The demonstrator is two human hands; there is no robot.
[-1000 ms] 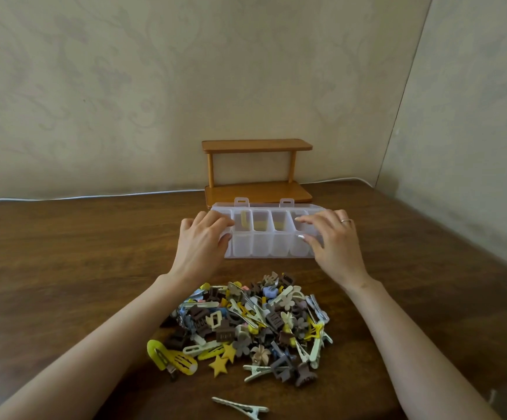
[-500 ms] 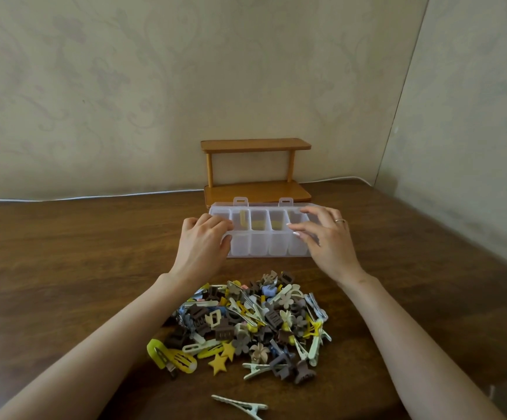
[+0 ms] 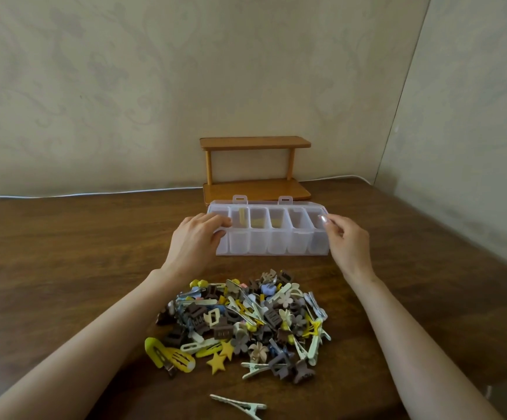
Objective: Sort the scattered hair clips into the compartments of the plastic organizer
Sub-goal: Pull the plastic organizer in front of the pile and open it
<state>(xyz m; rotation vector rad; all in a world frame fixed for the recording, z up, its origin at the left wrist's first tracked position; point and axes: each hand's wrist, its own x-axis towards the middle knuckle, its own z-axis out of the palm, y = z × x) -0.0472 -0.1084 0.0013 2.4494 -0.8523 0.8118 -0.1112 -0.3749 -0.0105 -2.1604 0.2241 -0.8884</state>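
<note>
Head camera looks down on a job that has barely started. The translucent white plastic organizer (image 3: 272,234) sits on the dark brown wooden tabletop (image 3: 64,268) just in front of a small two-tier wooden shelf (image 3: 256,168), its row of compartments facing up. Something pale yellow shows in or behind a few of the middle ones (contents or the shelf seen through the plastic, I can't tell). The left hand (image 3: 196,242) lies on the organizer's left end, fingers draped over the rim, holding no clip. The right hand (image 3: 347,241) hovers at the right end, fingers loosely curled, fingertips at the corner, nothing gripped that I can see.

And the clips? All of them, by the look of it, are yet to be sorted: a heaped pile of mixed hair clips (image 3: 243,321) in brown, cream, yellow and blue sits nearer the person, between the forearms. One pale green alligator clip (image 3: 240,405) lies apart from the pile at the near edge. So the whole sort lies ahead.

No brand, label or writing is readable anywhere.
</note>
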